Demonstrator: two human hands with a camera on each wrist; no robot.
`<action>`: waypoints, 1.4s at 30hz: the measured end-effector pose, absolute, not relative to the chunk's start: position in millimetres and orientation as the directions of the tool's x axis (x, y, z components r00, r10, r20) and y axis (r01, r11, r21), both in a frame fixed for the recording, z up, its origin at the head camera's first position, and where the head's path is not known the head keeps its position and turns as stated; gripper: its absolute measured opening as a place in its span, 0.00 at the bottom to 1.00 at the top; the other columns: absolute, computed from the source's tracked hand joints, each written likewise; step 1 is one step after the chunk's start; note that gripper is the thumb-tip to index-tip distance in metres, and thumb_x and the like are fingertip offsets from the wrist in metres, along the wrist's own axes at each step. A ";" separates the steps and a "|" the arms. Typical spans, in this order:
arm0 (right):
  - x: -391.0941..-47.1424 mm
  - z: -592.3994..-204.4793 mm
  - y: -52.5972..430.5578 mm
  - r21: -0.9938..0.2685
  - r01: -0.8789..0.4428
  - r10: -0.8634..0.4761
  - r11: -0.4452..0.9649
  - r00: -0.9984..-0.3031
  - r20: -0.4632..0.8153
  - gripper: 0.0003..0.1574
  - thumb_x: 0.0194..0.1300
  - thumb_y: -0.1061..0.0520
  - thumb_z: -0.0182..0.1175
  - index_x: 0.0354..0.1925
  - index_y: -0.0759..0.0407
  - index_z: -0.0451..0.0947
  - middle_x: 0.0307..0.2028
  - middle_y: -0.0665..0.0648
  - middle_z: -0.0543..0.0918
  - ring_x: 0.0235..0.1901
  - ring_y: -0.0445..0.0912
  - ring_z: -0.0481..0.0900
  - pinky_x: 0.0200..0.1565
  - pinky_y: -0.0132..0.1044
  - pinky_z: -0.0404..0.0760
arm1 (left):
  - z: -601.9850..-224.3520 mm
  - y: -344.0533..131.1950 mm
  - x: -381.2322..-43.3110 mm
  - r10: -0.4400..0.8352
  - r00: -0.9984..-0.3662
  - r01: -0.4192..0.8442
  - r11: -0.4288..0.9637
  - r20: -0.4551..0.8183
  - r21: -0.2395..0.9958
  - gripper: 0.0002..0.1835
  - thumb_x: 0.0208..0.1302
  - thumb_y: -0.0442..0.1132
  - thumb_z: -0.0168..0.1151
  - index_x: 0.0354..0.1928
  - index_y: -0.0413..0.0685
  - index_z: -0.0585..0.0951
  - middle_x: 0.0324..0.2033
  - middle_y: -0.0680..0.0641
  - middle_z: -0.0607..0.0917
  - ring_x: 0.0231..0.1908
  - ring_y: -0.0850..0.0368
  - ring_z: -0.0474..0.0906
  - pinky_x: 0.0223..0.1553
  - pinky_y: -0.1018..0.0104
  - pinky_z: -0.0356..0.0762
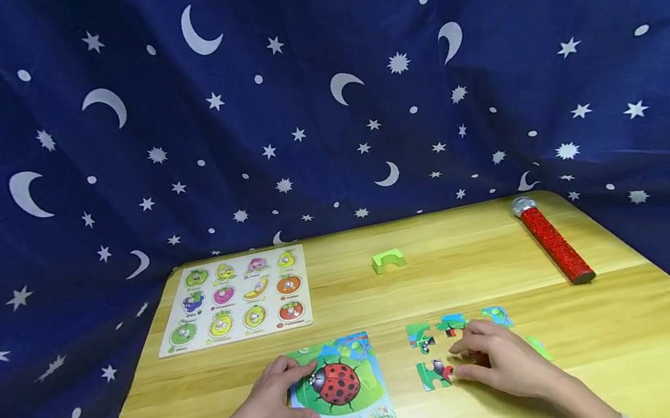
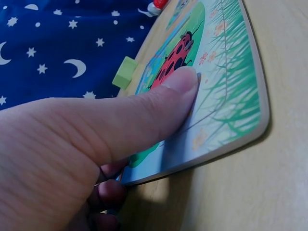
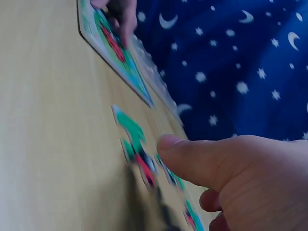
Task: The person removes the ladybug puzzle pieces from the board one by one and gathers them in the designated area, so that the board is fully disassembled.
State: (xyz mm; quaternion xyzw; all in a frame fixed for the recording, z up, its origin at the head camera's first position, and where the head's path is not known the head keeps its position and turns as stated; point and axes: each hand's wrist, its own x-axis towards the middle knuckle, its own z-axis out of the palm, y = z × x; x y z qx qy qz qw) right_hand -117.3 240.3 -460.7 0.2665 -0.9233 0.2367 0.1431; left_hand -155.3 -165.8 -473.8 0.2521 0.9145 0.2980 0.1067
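Note:
My left hand (image 1: 277, 400) rests on the left side of a square ladybug picture board (image 1: 369, 414). Its thumb lies straight across the printed face, and the index finger touches the picture higher up. In the left wrist view the other fingers sit curled by the board's edge. Over several loose jigsaw pieces hovers my right hand (image 1: 509, 357), thumb and index finger apart. Nearest its thumb is a green, black and red piece (image 1: 428, 377). Two more pieces, a green one (image 1: 418, 335) and a blue-green one (image 1: 451, 323), lie behind. The palm partly hides a red-marked piece.
At the back left lies a fruit puzzle board (image 1: 235, 308) with pegged pieces. A green arch block (image 1: 388, 259) stands at mid-back. A red glittery microphone (image 1: 555, 242) lies at the right. Another piece (image 1: 497, 316) shows beyond the right hand. A starry blue curtain (image 1: 305, 110) hangs behind the table.

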 end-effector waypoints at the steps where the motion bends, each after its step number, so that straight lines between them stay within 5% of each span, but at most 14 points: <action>1: -117.9 -460.8 237.2 -0.358 -0.575 -0.440 0.735 -0.807 0.394 0.14 0.54 0.48 0.74 0.40 0.49 0.86 0.29 0.40 0.72 0.29 0.31 0.63 0.29 0.24 0.63 | -473.5 -166.5 -155.2 0.523 -0.851 0.395 0.697 -0.046 0.598 0.47 0.43 0.62 0.76 0.67 0.51 0.74 0.45 0.56 0.69 0.48 0.58 0.64 0.51 0.59 0.65; 6: -120.2 -460.5 201.0 -0.327 -0.630 -0.506 0.704 -0.769 0.390 0.19 0.54 0.47 0.73 0.44 0.52 0.86 0.32 0.42 0.75 0.30 0.30 0.63 0.31 0.24 0.64 | -472.8 -166.6 -154.9 0.522 -0.851 0.387 0.703 -0.063 0.597 0.47 0.43 0.61 0.76 0.67 0.51 0.74 0.45 0.56 0.69 0.49 0.57 0.64 0.53 0.57 0.66; 14: -122.4 -460.8 133.2 -0.380 -0.612 -0.588 0.693 -0.785 0.194 0.38 0.56 0.33 0.67 0.56 0.55 0.81 0.40 0.45 0.70 0.36 0.34 0.62 0.35 0.25 0.65 | -474.4 -164.6 -156.7 0.527 -0.849 0.406 0.710 -0.050 0.575 0.48 0.43 0.61 0.76 0.67 0.51 0.74 0.46 0.56 0.70 0.49 0.58 0.64 0.54 0.57 0.66; 25: -121.8 -466.0 119.5 -0.505 -0.550 -0.565 0.665 -0.813 0.141 0.31 0.54 0.40 0.71 0.50 0.57 0.84 0.36 0.43 0.66 0.31 0.31 0.61 0.31 0.23 0.66 | -468.6 -150.1 -145.1 0.440 -0.897 0.354 0.766 -0.036 0.537 0.43 0.48 0.62 0.74 0.65 0.49 0.76 0.41 0.54 0.67 0.43 0.57 0.61 0.42 0.62 0.60; 33: -118.3 -467.1 117.7 -0.462 -0.584 -0.566 0.667 -0.801 0.195 0.33 0.56 0.37 0.69 0.51 0.58 0.85 0.36 0.44 0.67 0.32 0.32 0.60 0.32 0.23 0.64 | -473.4 -124.6 -131.1 0.266 -0.964 0.249 0.874 0.019 0.417 0.44 0.44 0.69 0.72 0.62 0.52 0.78 0.41 0.51 0.66 0.42 0.53 0.58 0.40 0.59 0.59; 42: -110.4 -460.7 123.0 -0.451 -0.522 -0.511 0.724 -0.845 0.157 0.26 0.51 0.44 0.74 0.46 0.56 0.87 0.35 0.44 0.71 0.32 0.33 0.61 0.33 0.26 0.64 | -470.4 -117.3 -129.4 0.231 -0.973 0.204 0.865 -0.003 0.459 0.45 0.42 0.66 0.75 0.62 0.51 0.77 0.42 0.48 0.68 0.43 0.51 0.60 0.39 0.58 0.60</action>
